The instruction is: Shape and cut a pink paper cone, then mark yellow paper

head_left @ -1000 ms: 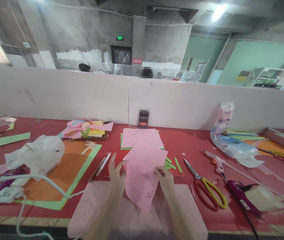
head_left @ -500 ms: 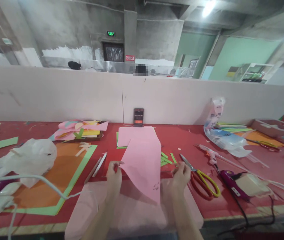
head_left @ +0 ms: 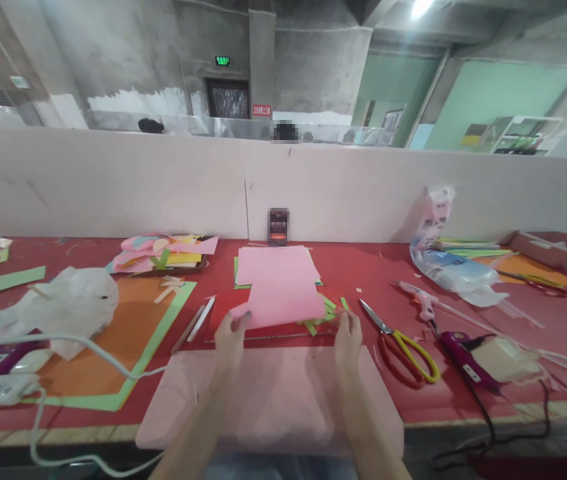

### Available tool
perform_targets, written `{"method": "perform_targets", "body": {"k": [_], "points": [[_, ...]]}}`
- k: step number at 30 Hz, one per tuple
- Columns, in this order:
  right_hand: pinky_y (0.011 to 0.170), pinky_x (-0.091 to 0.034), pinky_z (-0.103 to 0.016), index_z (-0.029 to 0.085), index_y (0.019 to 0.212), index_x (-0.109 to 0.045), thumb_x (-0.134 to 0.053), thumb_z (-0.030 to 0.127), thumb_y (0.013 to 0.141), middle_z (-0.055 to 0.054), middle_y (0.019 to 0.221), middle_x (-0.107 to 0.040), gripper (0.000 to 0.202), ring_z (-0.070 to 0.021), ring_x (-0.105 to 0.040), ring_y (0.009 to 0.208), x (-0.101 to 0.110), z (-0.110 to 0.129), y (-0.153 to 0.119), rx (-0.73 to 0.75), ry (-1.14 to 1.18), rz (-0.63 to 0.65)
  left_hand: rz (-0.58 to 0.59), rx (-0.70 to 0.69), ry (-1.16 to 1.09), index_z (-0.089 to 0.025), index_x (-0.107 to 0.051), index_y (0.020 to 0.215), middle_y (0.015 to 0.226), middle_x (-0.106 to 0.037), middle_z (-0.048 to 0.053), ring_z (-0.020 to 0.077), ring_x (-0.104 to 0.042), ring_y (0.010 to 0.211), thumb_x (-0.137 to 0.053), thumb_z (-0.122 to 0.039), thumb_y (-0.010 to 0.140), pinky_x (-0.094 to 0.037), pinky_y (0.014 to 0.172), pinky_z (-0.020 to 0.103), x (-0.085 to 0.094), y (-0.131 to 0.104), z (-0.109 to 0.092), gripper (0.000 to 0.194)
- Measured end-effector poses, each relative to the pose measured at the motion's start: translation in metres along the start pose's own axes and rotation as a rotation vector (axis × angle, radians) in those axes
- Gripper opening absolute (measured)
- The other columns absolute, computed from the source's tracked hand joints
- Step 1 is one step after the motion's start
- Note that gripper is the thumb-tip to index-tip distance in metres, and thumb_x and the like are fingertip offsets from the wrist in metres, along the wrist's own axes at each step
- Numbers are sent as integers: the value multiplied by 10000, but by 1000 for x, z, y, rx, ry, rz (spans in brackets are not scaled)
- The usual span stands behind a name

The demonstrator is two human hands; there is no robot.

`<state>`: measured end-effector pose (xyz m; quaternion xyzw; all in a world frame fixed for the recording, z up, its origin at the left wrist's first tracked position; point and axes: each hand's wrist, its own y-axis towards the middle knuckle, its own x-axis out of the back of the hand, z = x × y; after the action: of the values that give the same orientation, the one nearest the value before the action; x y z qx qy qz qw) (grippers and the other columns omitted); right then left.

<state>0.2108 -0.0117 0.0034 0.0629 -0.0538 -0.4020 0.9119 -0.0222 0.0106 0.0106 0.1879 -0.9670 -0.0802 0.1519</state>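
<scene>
A pink paper sheet (head_left: 286,300) lies over other sheets in the middle, its near left corner bent up. My left hand (head_left: 230,337) pinches that left corner between thumb and fingers. My right hand (head_left: 348,333) is just off the sheet's right edge, fingers pressed together; whether anything is in them I cannot make out. Green paper strips (head_left: 330,310) lie beside its fingertips, on a red sheet (head_left: 228,303). Beyond is a pink paper stack (head_left: 278,263) with green edges showing. Scissors (head_left: 398,343) with one red and one yellow handle lie right of my right hand.
A pink board (head_left: 273,400) lies at the front edge. On the right are a pink glue gun (head_left: 426,303), a purple power strip (head_left: 470,360) and a plastic bag (head_left: 463,273). Leftward lie a white pen (head_left: 202,319), orange paper (head_left: 128,333) and another bag (head_left: 68,307).
The pink sheet's near edge, which hung down over the board between my hands, is now farther forward over the red sheet. My right hand has shifted slightly left.
</scene>
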Motion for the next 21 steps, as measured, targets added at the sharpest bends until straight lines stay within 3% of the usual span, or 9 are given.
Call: {"method": "perform_targets", "body": {"k": [2,5,9,13,17,21], "points": [[635,-481,-285,167,930,-533,-322,413,831,-93,949,-624,339,-175,-610,739,0,0,0,14,19,-10,-113,70,4,-161,-592,865,838,-625,51,206,-569,833,-509,-460,747,-437,778,326,3,3,1,332],[737,-474,-336,169,972,-540,-346,414,835,-87,957,-622,342,-198,-593,848,-2,-5,-2,129,-80,73,-218,117,-38,-159,-550,1012,1053,-599,98,225,-533,1009,-457,-402,791,-403,870,339,5,9,9,342],[911,-400,-400,179,1050,-554,-401,323,834,-96,1132,-566,301,-211,-505,1065,-13,-7,-11,464,-299,255,-208,185,-84,-168,-528,1063,1136,-570,107,226,-511,1071,-440,-390,802,-390,908,347,2,14,20,354],[974,-370,-395,198,1080,-582,-363,233,857,-81,1265,-493,314,-197,-424,1189,-24,-2,-27,708,-415,460,-198,222,-82,-159,-533,1062,1133,-574,111,225,-514,1070,-420,-393,813,-386,916,341,0,15,25,360],[1055,-253,-433,181,1169,-548,-360,232,871,-68,1269,-500,357,-203,-374,1236,-31,-1,-40,841,-596,642,-188,234,-120,-157,-527,1084,1163,-559,106,215,-509,1081,-409,-382,818,-386,918,322,-1,15,27,368],[1070,-205,-452,161,1213,-512,-405,264,861,-83,1251,-512,382,-217,-398,1220,-33,-4,-45,846,-697,676,-150,196,-162,-162,-521,1091,1168,-555,95,206,-508,1079,-417,-370,818,-390,912,308,-2,16,27,359]]}}
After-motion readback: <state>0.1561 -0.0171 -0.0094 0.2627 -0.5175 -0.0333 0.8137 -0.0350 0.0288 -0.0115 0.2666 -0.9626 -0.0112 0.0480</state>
